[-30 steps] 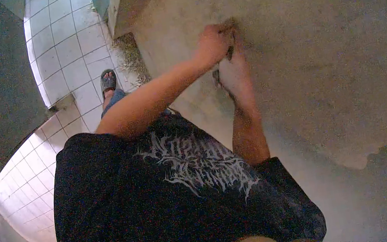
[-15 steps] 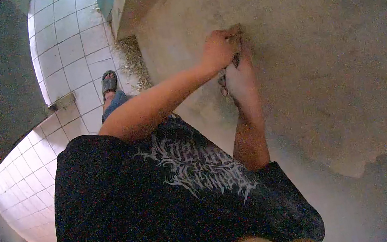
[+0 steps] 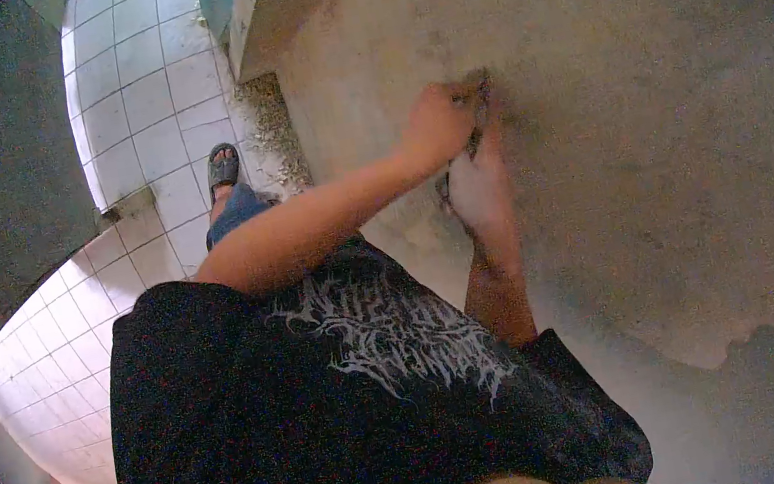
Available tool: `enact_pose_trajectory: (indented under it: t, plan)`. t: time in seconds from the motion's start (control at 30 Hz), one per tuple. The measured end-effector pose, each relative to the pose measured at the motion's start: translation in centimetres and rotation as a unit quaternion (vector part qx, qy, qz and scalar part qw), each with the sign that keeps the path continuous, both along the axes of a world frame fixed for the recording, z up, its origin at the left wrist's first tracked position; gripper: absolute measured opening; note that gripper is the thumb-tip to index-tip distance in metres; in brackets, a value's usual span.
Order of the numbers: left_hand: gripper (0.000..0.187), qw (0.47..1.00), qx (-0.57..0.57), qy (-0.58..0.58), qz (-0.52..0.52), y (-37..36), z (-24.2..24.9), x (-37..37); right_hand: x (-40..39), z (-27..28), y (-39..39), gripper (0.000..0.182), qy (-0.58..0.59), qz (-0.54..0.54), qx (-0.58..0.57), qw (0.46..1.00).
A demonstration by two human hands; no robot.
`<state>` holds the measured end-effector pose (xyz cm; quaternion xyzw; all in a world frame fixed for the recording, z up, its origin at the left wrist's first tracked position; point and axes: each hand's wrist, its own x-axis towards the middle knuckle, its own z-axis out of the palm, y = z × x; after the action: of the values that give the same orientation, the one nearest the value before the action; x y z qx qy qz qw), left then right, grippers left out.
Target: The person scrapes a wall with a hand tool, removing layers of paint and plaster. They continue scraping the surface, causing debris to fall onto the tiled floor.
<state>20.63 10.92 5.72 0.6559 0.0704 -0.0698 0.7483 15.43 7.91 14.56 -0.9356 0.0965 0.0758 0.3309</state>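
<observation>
My left hand (image 3: pixel 438 128) is closed, fingers bent around a small dark hand tool (image 3: pixel 484 97) that looks like a scraper. The tool's end lies at the rough wall (image 3: pixel 634 142); most of it is hidden by the fingers. Just behind, my right hand (image 3: pixel 482 188) is also closed, its fingers curled about the tool's lower part. Both forearms reach up from the black shirt. Much of the wall is bare brownish plaster, with a ragged boundary against a paler, smoother coating.
Pale chips and debris (image 3: pixel 273 130) lie along the foot of the wall. White floor tiles (image 3: pixel 148 72) run along the left, where one sandaled foot (image 3: pixel 223 165) stands. A raised ledge (image 3: pixel 256 24) juts out at the top, and a dark grey surface (image 3: pixel 19 158) covers the far left.
Both hands, with the tool between them, have slid a short way down the view along the wall, nearer my body. The view itself has shifted slightly.
</observation>
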Motion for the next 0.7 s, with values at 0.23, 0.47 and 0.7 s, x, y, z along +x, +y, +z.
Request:
enact_pose_trajectory:
  t: [0.23, 0.47, 0.7]
  plan:
    - [0.034, 0.999, 0.011, -0.032, -0.014, -1.1, -0.1, -2.5, 0.4, 0.7, -0.2, 0.064, 0.104, 0.028, 0.012, 0.994]
    - [0.035, 0.995, 0.079, -0.058, -0.016, 0.2, -1.3, 0.0, 0.2, -3.0, -2.0, 0.063, 0.021, 0.022, -0.020, 0.999]
    - [0.032, 0.993, 0.101, -0.040, -0.035, -0.3, -0.9, -0.9, -0.3, -2.8, -2.7, 0.060, -0.059, 0.090, -0.028, 0.994]
